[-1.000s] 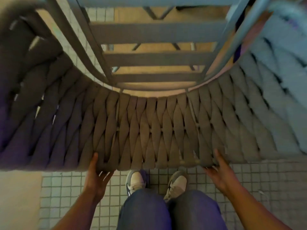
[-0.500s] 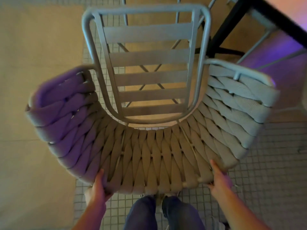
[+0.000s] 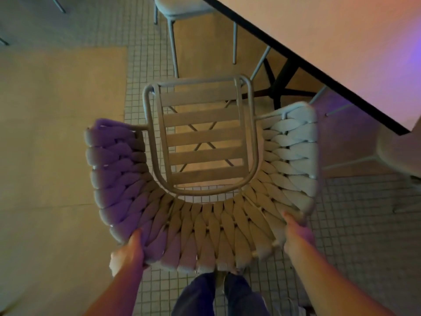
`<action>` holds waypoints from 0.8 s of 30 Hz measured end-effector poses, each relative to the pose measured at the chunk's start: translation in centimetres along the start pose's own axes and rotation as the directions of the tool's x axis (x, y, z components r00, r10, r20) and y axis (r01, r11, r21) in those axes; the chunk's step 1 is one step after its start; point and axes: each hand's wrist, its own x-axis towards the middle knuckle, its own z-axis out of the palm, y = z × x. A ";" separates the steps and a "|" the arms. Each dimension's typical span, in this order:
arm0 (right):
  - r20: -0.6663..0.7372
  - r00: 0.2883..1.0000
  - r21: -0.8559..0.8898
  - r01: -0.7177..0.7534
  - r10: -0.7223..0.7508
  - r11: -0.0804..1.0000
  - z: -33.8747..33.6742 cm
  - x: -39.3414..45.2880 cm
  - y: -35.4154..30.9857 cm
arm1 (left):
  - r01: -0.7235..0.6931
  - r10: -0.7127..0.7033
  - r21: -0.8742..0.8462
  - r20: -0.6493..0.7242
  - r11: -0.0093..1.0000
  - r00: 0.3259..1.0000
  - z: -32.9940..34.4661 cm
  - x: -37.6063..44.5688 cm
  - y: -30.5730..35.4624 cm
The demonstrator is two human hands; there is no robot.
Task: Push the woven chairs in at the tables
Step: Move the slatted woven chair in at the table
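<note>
Left hand (image 3: pixel 128 253): clamped on the backrest's near-left rim.
Right hand (image 3: pixel 296 233): clamped on the near-right rim.
Woven chair (image 3: pixel 205 226): between both hands, seat slats facing away.
Table (image 3: pixel 337 39): far right, apart from the chair.

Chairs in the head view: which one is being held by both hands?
The grey woven-backed chair with the slatted seat, centre frame: left hand and right hand grip its backrest. The padded chair beyond stands untouched.
</note>
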 end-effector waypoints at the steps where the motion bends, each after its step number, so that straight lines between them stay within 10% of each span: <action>1: 0.003 1.000 -0.005 0.003 -0.003 1.000 0.1 -0.1 -0.5 | -0.016 0.017 0.021 -0.019 1.000 1.000 -0.3 0.0 0.7; 18: 0.081 0.987 0.000 0.139 -0.139 0.990 2.4 1.9 -4.7 | -0.049 0.046 0.013 0.182 0.999 0.982 -1.4 1.3 6.5; 24: 0.060 0.693 -0.300 0.699 -0.719 0.649 1.3 2.7 -10.9 | -0.517 0.523 0.161 0.009 0.840 0.852 -3.5 6.0 13.5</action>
